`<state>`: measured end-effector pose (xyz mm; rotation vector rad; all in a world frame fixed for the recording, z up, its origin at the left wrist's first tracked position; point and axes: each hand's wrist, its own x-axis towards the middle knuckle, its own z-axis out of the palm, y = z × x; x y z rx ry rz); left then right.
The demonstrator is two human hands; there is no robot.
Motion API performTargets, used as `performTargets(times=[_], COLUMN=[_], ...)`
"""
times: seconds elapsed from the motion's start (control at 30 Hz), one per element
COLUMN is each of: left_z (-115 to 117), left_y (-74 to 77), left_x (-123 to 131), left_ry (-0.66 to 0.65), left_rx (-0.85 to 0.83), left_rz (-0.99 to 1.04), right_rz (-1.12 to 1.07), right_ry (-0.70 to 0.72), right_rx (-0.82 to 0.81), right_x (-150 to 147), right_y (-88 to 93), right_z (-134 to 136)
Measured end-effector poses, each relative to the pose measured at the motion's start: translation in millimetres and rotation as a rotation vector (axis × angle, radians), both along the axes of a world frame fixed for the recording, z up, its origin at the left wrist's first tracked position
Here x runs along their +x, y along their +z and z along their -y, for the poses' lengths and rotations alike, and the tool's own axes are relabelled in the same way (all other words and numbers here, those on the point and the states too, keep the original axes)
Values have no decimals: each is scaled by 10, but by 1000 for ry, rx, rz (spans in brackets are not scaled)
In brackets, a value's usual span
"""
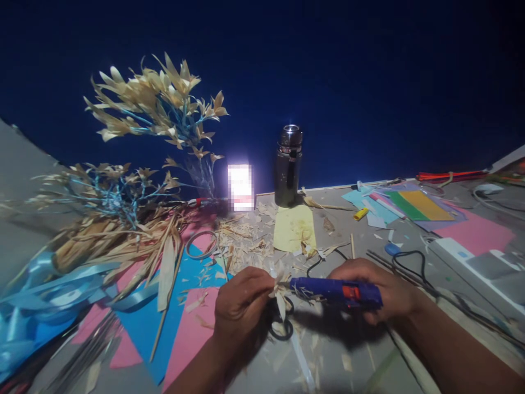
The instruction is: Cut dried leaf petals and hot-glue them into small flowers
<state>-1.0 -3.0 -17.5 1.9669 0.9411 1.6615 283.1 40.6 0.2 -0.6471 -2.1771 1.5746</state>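
Observation:
My left hand (244, 300) pinches a small pale corn-husk flower (281, 290) near the middle of the table. From the other side my right hand (379, 284) grips a purple hot glue gun (332, 291) with a red part on its body. The gun's nozzle end points left, right up against the flower; whether it touches cannot be made out. Husk scraps cling to the gun's front. Beneath the hands lie scissors with black handles (281, 329), their blades partly hidden. A yellow paper sheet (293, 227) lies beyond the hands.
At the back left stand husk flowers on blue stems (172, 104). A dark flask (288, 167) stands behind the yellow paper. Dried husks (123, 241), blue ribbon (36, 290) and coloured paper (172, 301) cover the left. A white power strip (471, 268) and cables lie right.

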Motion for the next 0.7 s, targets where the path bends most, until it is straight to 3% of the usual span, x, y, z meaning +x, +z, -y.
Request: performTargets(times=[0.7], left_z=[10], left_y=[-21], left_x=[-10], left_ry=[13], left_rx=[-21], left_rz=[27], right_rz=[-28], right_ry=[-18], right_rx=[-30], right_x=[-126], right_y=[136], right_z=[16])
